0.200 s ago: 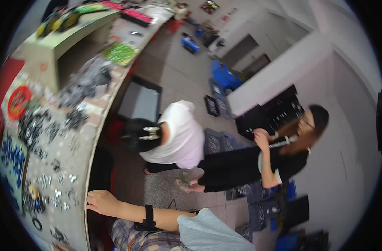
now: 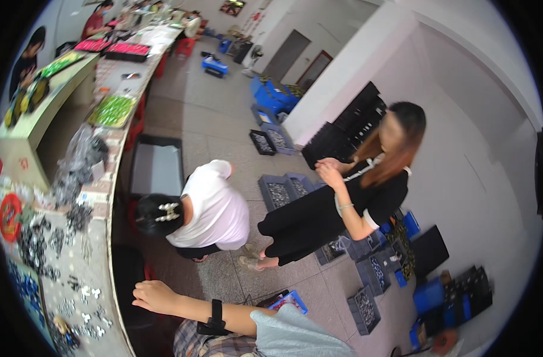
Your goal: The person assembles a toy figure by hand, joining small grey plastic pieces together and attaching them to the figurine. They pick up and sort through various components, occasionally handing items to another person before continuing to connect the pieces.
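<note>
My right hand [image 2: 156,297] reaches in from the lower edge, a black band on its wrist. Its fingers are curled in, and nothing shows in them; the palm side is hidden. The nearest thing is the edge of the long worktable [image 2: 120,309], a small gap away. Small silvery metal parts [image 2: 96,293] and a little doll-like figure [image 2: 62,324] lie on the tabletop near it. Farther along are heaps of dark metal pieces [image 2: 36,244] and a red round tray [image 2: 11,218]. My left hand is out of the picture.
A person in a white top [image 2: 215,205] bends beside the table; another in a black dress [image 2: 319,217] stands behind. Grey crates of parts [image 2: 363,309] and blue bins [image 2: 429,294] stand on the floor. A green-filled tray [image 2: 112,111] sits farther along the table.
The whole view has swung, so the table sits farther left and more of the floor and crates shows. My right hand has come away from the table edge.
</note>
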{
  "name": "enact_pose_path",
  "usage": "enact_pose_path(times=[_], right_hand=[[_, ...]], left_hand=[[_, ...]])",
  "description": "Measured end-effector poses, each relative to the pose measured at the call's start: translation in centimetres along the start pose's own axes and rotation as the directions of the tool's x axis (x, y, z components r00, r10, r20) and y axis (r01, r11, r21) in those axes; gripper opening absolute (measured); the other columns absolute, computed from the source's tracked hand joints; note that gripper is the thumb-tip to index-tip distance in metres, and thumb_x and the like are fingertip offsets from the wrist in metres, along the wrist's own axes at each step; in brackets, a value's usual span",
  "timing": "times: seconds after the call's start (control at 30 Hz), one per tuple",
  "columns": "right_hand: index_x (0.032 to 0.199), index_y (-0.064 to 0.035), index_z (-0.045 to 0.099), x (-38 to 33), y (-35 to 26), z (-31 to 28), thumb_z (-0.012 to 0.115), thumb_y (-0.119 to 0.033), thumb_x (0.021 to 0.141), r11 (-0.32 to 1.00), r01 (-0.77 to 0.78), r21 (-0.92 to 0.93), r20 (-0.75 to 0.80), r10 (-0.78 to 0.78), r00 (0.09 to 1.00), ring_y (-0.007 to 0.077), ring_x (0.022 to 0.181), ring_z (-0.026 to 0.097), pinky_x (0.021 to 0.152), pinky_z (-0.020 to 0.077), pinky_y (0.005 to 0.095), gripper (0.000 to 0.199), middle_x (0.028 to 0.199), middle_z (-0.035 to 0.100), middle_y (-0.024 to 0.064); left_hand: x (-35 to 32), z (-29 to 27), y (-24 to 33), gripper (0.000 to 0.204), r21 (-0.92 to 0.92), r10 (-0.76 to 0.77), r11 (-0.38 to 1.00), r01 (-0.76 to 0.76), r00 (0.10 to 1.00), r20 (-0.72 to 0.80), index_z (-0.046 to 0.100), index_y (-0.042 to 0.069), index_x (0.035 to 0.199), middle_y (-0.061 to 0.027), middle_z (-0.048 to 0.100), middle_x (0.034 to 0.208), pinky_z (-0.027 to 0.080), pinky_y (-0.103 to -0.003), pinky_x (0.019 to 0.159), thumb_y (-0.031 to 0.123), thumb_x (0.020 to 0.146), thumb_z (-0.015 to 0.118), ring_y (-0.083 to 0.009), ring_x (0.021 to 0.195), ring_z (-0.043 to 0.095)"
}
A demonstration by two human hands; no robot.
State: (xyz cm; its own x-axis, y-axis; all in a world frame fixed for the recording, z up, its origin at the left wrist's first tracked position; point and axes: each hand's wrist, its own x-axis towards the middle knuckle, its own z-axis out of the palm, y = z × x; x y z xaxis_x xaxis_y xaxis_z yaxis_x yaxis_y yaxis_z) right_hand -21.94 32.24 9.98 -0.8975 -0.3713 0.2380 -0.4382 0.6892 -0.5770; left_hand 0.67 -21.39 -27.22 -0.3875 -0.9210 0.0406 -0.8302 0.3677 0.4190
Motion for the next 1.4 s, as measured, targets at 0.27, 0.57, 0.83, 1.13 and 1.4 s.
enact_pose_path(times=[0.27,0.57,0.83,1.13,1.4], right_hand=[[0.070,-0.0042,0.051,-7.8,2.9,-3.5,0.056,-0.022,0.078,0.966,-0.240,-0.096,-0.037,0.237,0.971,0.0292,0.073,0.056,0.065,0.0444,0.0395,0.020,0.072,0.052,0.0109],[0.083,-0.0054,0.049,-12.9,4.7,-5.0,0.060,-0.017,0.073,0.987,-0.158,-0.031,0.085,0.160,0.983,0.0314,0.074,0.057,0.065,0.0447,0.0422,0.018,0.075,0.054,0.0123],[0.072,-0.0100,0.061,-18.5,8.6,-11.0,0.061,-0.024,0.068,0.985,-0.172,0.002,0.020,0.172,0.985,0.0280,0.062,0.058,0.054,0.0446,0.0418,0.014,0.066,0.060,0.0093],[0.075,-0.0069,0.053,-21.9,17.5,-15.2,0.061,-0.018,0.074,0.953,-0.302,0.038,-0.104,0.304,0.947,0.0293,0.069,0.059,0.062,0.0449,0.0405,0.014,0.068,0.058,0.0105],[0.075,-0.0071,0.053,-22.5,20.1,-16.7,0.061,-0.019,0.073,0.960,-0.279,0.029,-0.105,0.280,0.954,0.0279,0.068,0.059,0.061,0.0446,0.0398,0.015,0.068,0.058,0.0101]], left_hand=[[1.2,9.0,9.4,0.022,-0.169,0.209,0.968,-0.184,0.967,0.145,0.060,0.002,0.092,-0.0093,0.059,0.072,0.047,-0.034,0.060,0.022,0.083,0.058,-0.0192,0.063,0.056],[0.4,9.3,24.2,0.021,-0.340,0.441,0.863,-0.373,0.885,0.151,0.060,0.002,0.091,-0.0093,0.059,0.073,0.047,-0.034,0.060,0.021,0.083,0.057,-0.0192,0.063,0.056],[-1.3,7.0,40.1,0.021,-0.483,0.579,0.723,-0.494,0.814,0.034,0.060,0.002,0.090,-0.0093,0.059,0.073,0.047,-0.034,0.060,0.021,0.083,0.057,-0.0191,0.063,0.056],[-4.1,4.2,48.0,0.020,-0.502,0.729,0.603,-0.620,0.684,0.030,0.060,0.001,0.089,-0.0094,0.059,0.073,0.047,-0.034,0.059,0.020,0.082,0.057,-0.0191,0.063,0.057],[-8.0,5.3,49.3,0.020,-0.538,0.802,0.541,-0.646,0.589,0.099,0.060,0.001,0.088,-0.0094,0.059,0.073,0.047,-0.034,0.059,0.020,0.082,0.057,-0.0191,0.063,0.057]])
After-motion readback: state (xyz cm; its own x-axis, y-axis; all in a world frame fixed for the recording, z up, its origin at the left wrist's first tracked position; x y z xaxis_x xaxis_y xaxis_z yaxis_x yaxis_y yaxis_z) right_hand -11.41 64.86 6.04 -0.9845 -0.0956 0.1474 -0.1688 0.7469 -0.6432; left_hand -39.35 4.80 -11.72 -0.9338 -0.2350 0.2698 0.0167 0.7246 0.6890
